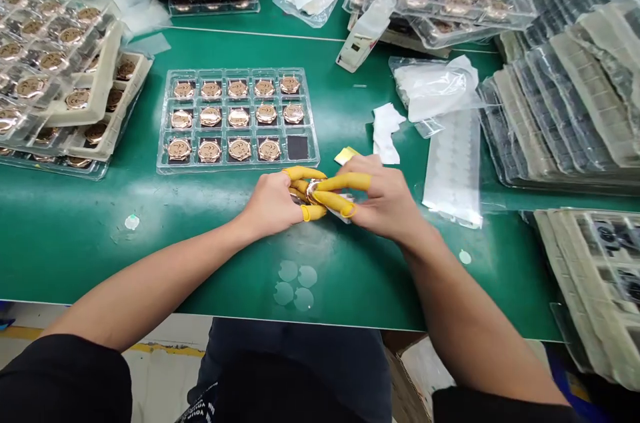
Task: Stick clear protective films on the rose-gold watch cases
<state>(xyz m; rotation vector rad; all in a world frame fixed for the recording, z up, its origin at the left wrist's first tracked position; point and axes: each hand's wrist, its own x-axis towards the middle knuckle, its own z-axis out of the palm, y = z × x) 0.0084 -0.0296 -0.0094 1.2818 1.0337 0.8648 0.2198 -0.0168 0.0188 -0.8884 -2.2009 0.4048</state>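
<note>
From the hands, stacked trays (pixel 89 99) sit at ten o'clock on the bench (pixel 180 256); between ten and eleven, a clear tray (pixel 237 169) bears rows of watch cases (pixel 239 149). The left hand (pixel 277 201) has its grip closed around a metal case (pixel 311 191), at centre; the right hand (pixel 387 195) pinches that case from three o'clock. Good handling likely means a steady left grip, light right fingertips, and only yellow finger cots (pixel 313 212) against the metal. White paper (pixel 386 133) lies towards two o'clock.
</note>
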